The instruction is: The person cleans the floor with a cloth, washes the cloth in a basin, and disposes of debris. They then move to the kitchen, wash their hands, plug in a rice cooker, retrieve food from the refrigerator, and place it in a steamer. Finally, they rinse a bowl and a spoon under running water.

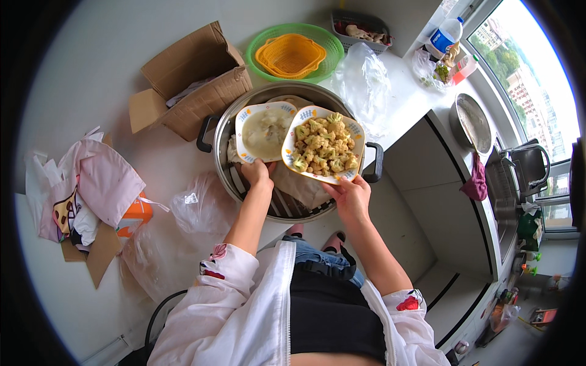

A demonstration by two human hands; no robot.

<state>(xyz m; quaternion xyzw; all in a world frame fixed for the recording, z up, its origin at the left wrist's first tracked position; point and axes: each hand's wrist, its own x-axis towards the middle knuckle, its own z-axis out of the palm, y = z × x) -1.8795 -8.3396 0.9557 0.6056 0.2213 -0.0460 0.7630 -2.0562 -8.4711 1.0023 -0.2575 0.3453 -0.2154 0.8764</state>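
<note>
My left hand (257,175) grips the near edge of a patterned plate (246,154) that holds a pale, cloudy liquid with whitish pieces. In my right hand (351,196) is a second patterned plate (293,164), heaped with cauliflower florets (324,145); its left edge overlaps the first plate. Both plates are over a wide steel pot (221,180) with black side handles. Inside the pot I see a slatted steamer rack (293,206) and a beige cloth (304,185), partly hidden by the plates.
Behind the pot are a green basket (336,50) with yellow baskets in it, and a grey basket (361,42). An open cardboard box (201,103) stands left; plastic bags (364,87) lie on both sides. A steel bowl (471,121) sits near the sink (501,187).
</note>
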